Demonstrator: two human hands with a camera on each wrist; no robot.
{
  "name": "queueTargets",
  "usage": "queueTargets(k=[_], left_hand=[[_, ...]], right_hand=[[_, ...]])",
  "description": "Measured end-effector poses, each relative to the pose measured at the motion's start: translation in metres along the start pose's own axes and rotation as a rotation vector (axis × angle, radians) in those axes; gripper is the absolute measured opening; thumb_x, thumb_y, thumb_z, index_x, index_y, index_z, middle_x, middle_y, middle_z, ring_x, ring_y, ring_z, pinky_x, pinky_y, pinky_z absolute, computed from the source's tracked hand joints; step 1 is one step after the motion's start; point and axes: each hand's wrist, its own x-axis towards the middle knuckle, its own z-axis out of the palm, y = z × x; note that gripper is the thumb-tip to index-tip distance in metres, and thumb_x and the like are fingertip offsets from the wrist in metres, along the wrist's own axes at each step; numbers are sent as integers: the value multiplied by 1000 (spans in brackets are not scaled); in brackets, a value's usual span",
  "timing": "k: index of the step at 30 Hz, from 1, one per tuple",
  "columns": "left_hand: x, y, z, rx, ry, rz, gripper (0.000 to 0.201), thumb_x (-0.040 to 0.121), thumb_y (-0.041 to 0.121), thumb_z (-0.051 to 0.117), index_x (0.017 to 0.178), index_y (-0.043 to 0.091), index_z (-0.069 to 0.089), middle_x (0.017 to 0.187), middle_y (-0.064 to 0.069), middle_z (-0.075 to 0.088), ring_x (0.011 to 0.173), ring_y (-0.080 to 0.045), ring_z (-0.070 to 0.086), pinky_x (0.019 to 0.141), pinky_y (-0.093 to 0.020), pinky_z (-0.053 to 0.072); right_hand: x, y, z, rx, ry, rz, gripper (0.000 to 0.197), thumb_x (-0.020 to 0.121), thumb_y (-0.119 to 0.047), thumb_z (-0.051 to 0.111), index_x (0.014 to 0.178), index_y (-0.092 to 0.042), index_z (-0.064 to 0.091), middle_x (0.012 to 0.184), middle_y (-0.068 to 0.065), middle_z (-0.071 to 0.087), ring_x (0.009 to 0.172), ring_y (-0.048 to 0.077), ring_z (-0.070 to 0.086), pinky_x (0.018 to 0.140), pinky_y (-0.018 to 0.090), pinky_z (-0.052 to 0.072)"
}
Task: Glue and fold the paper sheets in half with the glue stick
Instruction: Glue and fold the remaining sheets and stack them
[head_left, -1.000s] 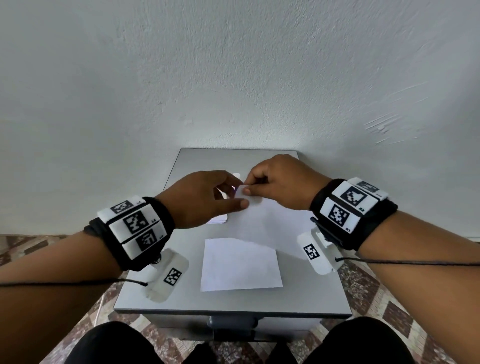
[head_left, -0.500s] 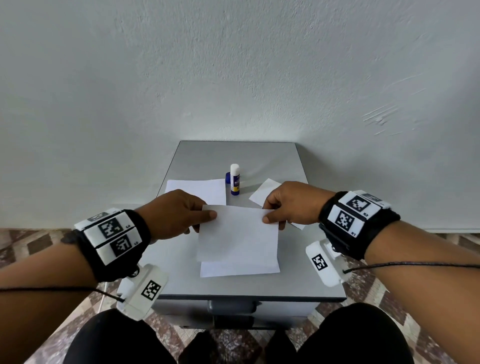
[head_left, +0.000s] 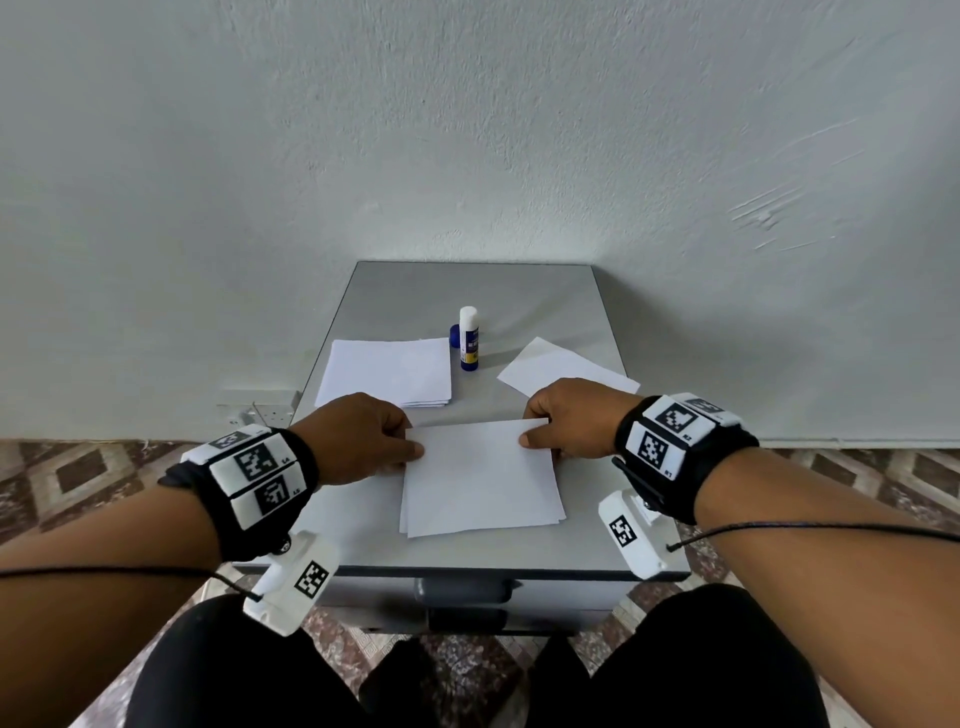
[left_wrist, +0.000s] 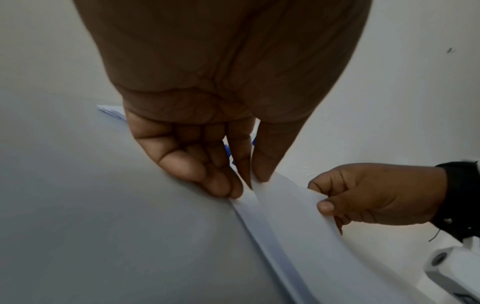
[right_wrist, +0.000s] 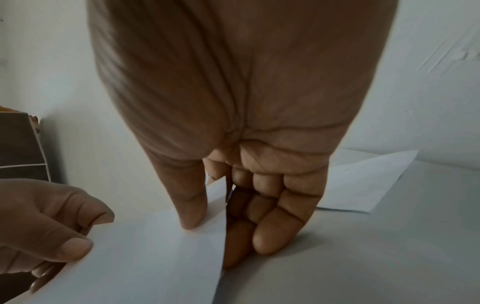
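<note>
Head view: the left hand (head_left: 358, 439) and right hand (head_left: 571, 418) each pinch a far corner of the sheet (head_left: 480, 478), thumbs on top, fingers (left_wrist: 221, 185) curled beneath, holding it over another sheet on the table (head_left: 597, 332). Beyond the fingers stand the glue stick (head_left: 469, 338), a paper stack (head_left: 387, 371) and a loose sheet (head_left: 563, 366).

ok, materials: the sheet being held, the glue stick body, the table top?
Sheet: thin white matte paper; it bows between the two pinches, with a soft fold along its near edge.
Glue stick: looks like smooth plastic, white cap over a blue labelled barrel with a slight sheen.
Table top: grey, smooth, satin finish with faint reflections; painted metal or laminate, cannot tell which.
</note>
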Motion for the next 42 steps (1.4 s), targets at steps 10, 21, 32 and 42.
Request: queueTargets(k=[10, 21, 32, 42], left_hand=[[6, -1, 0, 30, -4, 2, 17, 85, 26, 74, 74, 15, 68, 65, 2, 72, 56, -10, 63, 68, -23, 51], [12, -2, 0, 92, -9, -6, 20, 82, 27, 77, 73, 15, 64, 64, 1, 71, 52, -10, 61, 59, -20, 46], [16, 2, 1, 199, 53, -70, 35, 71, 41, 84, 86, 25, 56, 76, 4, 62, 59, -10, 58, 55, -23, 42], [17, 3, 1, 214, 40, -64, 35, 72, 41, 83, 89, 24, 57, 76, 5, 62, 57, -8, 56, 55, -23, 42]], right_hand=[[0, -4, 2, -43, 1, 15, 18, 93, -34, 62, 98, -18, 67, 95, 4, 72, 83, 16, 63, 76, 27, 48], [1, -12, 1, -98, -1, 22, 21, 94, -32, 60, 105, -15, 67, 92, 0, 67, 85, 15, 60, 81, 27, 47], [-4, -24, 10, -296, 100, 22, 36, 92, -35, 61, 122, -15, 58, 121, 4, 57, 111, 24, 54, 87, 30, 43], [-30, -69, 75, -474, -26, -69, 75, 100, -58, 18, 157, -10, 2, 164, 11, -5, 151, 22, -1, 120, 50, -2]])
